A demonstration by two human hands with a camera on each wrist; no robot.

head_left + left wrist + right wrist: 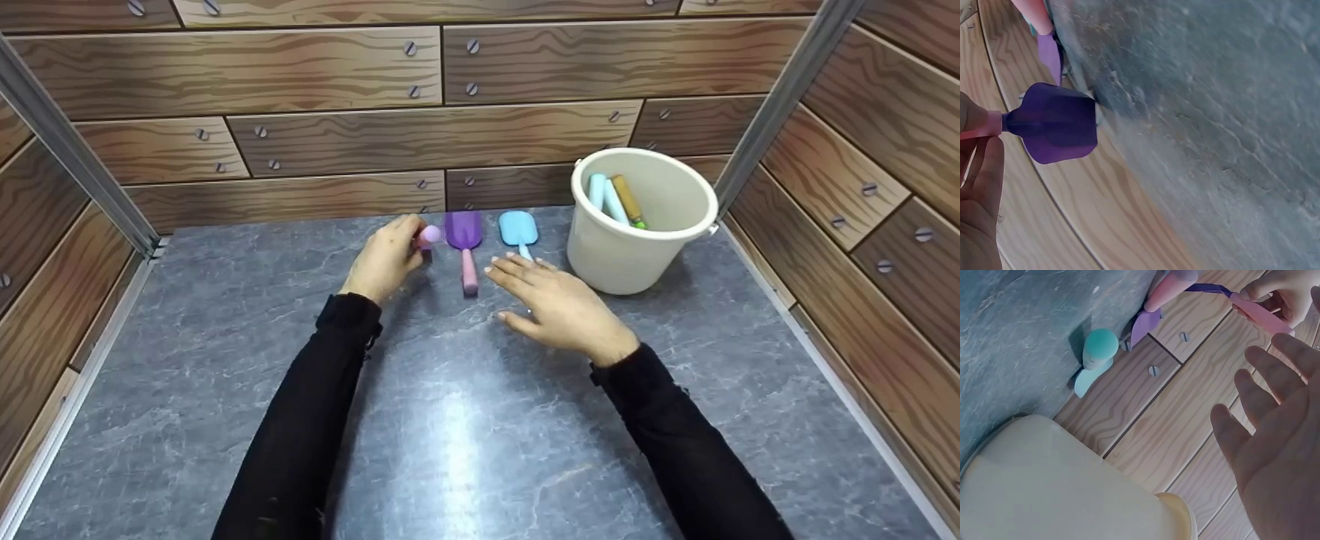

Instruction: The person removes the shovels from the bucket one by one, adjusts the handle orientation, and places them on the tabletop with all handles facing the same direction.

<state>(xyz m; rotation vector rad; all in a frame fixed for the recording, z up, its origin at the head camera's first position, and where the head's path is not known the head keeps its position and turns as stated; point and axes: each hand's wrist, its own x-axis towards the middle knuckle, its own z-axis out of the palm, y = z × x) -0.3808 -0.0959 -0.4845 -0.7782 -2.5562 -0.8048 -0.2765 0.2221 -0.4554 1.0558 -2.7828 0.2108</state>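
Observation:
My left hand [384, 253] grips the pink handle of a toy shovel [1058, 124] with a purple blade; in the left wrist view the blade points away from the fingers, near the table's back edge. Just to the right, a second purple shovel [466, 247] with a pink handle lies on the table. Beyond it is a light blue shovel [517, 226], its handle partly hidden by my right hand [559, 307]. That hand hovers with fingers extended and holds nothing, as the right wrist view shows.
A cream bucket [624, 259] stands at the back right, close to my right hand. Light blue handles [615, 201] and a brown handle [626, 196] stick up inside it. Wood-patterned walls [337, 142] enclose the grey table [465, 420] at the back and sides.

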